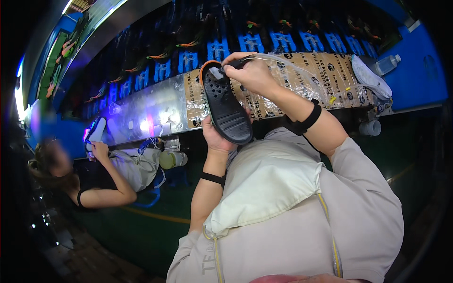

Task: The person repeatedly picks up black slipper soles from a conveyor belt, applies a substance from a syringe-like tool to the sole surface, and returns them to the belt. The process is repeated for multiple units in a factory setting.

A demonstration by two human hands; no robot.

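Observation:
My left hand [217, 137] grips a black shoe sole [229, 111] near its lower end, with fingers reaching behind it. The sole is tilted, its hollow inner face toward me, with small holes at the far end and an orange rim there. My right hand [252, 74] is closed around a black-handled brush [242, 62] at that far end. A whitish patch [216, 72] shows inside the sole by my right fingertips; whether it is bristles or wet coating I cannot make out. A clear tube [288, 62] runs rightward from the handle.
Printed brown cardboard [278, 101] covers the bench before me. A white shoe sole [370, 78] and a clear bottle [388, 65] lie at right. Blue racks [250, 43] line the back. At left, a co-worker's hand [99, 150] holds another sole [96, 129].

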